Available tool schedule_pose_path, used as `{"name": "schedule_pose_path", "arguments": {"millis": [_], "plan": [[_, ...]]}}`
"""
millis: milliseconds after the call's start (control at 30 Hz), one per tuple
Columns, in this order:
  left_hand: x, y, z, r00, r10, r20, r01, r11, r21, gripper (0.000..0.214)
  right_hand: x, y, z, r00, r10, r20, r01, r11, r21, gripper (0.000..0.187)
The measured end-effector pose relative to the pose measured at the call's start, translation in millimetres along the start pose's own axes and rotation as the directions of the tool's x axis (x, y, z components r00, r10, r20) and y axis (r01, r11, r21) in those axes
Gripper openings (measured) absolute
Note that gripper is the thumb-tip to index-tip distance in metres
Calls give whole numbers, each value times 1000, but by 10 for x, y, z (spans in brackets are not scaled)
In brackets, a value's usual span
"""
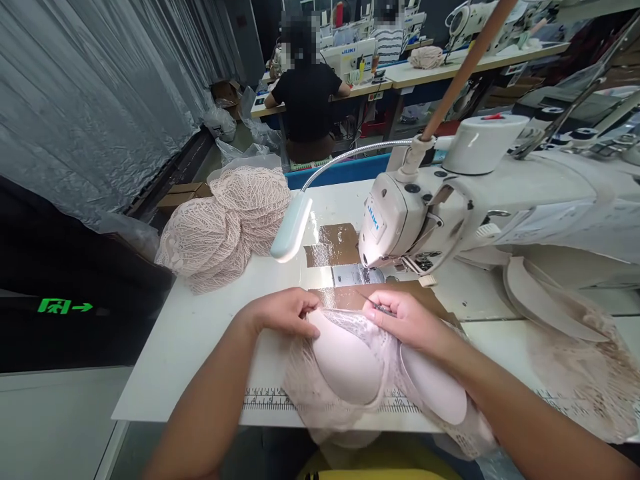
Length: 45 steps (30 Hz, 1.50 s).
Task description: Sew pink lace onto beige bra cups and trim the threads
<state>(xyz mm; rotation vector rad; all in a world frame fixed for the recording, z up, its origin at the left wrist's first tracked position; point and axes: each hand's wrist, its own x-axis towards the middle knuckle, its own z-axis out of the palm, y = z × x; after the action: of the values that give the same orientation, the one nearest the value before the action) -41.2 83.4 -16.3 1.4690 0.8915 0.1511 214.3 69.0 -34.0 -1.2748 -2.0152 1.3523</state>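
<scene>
A pale pink lace bra (349,357) with padded cups lies across the table's front edge, its lower lace hanging over. My left hand (287,313) pinches the top corner of the left cup between thumb and fingers. In my closed right hand (407,320) is a small pointed metal tool (381,307), its thin tip pointing left; the fingers hide most of it, so its exact kind does not show. That hand also rests on the bra's upper lace edge, between the cups. Just beyond both hands stands the sewing machine (395,213), its needle area lit.
Stacked lace pieces (225,227) lie at the table's left. A lamp (293,227) on a bent neck reaches over the table (210,353). More cups and lace (575,347) sit at the right. Beyond, a person in black (307,100) sits at another machine.
</scene>
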Motion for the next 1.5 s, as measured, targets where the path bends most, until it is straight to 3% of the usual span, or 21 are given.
{"name": "schedule_pose_path", "arguments": {"millis": [100,233,333,500,633,733,833,1067,1500], "plan": [[-84,25,-51,989,43,-139,-44,999,-1,21,-21,-17,-3,984,-38,176,28,998,55,33],[-33,104,74,968,121,-221,-120,993,16,19,15,-43,98,998,-36,44,27,980,197,32],[39,120,188,956,137,-260,-143,990,-2,19,37,-48,164,996,-84,-13,85,989,120,25],[130,81,282,957,108,-268,-133,988,-77,25,-2,-61,180,991,-108,-83,112,992,52,24],[178,82,327,968,55,-245,-100,980,-173,26,-25,-25,184,987,-128,-97,140,983,122,22],[189,95,353,975,20,-222,-75,967,-243,28,-21,46,187,984,-120,-130,148,959,240,31],[186,104,368,975,13,-222,-75,960,-270,29,-27,95,152,991,-93,-94,120,934,336,36],[194,94,407,961,-25,-275,-99,899,-427,30,-62,58,61,995,-97,-32,102,955,277,30],[249,67,442,967,28,-253,-119,930,-349,39,-13,-3,145,987,-142,-76,156,957,244,17]]}}
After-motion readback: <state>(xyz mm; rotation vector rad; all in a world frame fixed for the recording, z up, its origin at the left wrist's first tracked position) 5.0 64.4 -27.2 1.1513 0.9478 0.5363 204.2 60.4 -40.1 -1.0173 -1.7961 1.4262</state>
